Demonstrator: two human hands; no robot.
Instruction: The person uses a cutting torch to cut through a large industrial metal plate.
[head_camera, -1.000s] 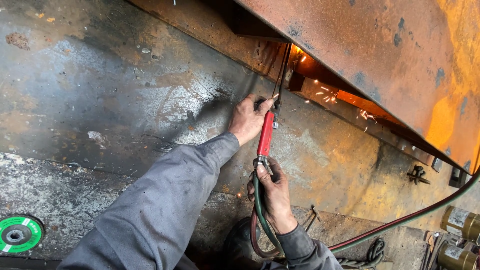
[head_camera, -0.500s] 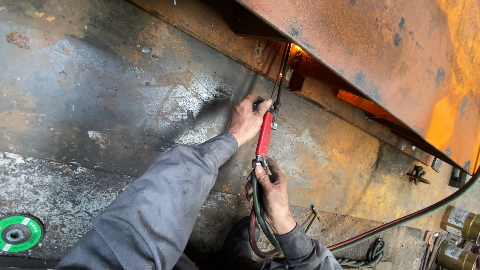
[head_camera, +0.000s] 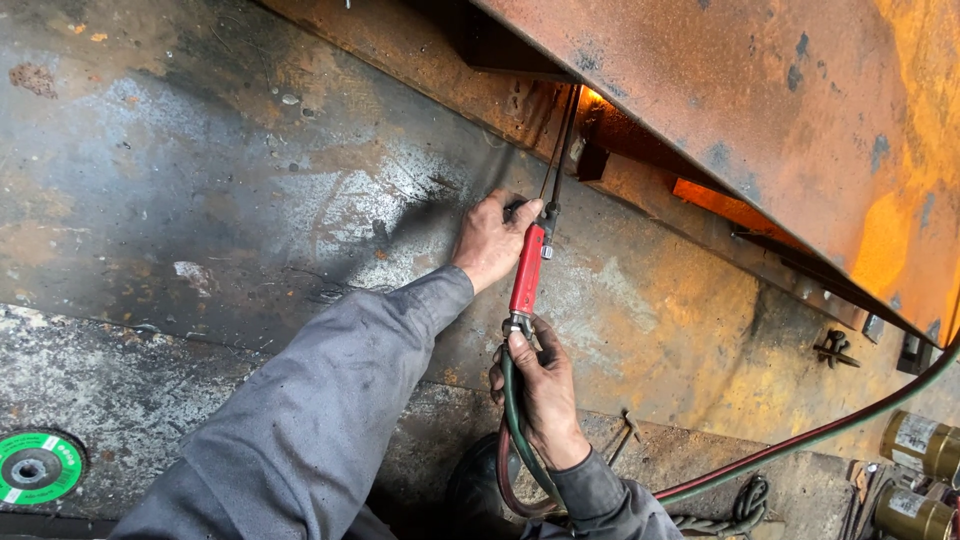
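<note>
A cutting torch with a red handle (head_camera: 527, 270) points up toward a glowing spot (head_camera: 592, 98) under a rusty steel beam (head_camera: 760, 110). My left hand (head_camera: 492, 240) grips the torch's upper end, near where its thin tubes begin. My right hand (head_camera: 540, 385) is closed around the lower end of the handle, where the green and red hoses (head_camera: 512, 440) join it. Both arms are in grey sleeves. The torch tip is hidden in the gap beneath the beam.
A large scorched steel plate (head_camera: 250, 180) lies under the hands. A green grinding disc (head_camera: 35, 466) rests at the lower left. Hoses (head_camera: 820, 430) run off to the right, past brass fittings (head_camera: 920, 445) at the lower right. A small clamp (head_camera: 835, 350) sits by the beam's edge.
The sparks and bright glow along the seam under the beam have faded. The hands and torch have hardly moved.
</note>
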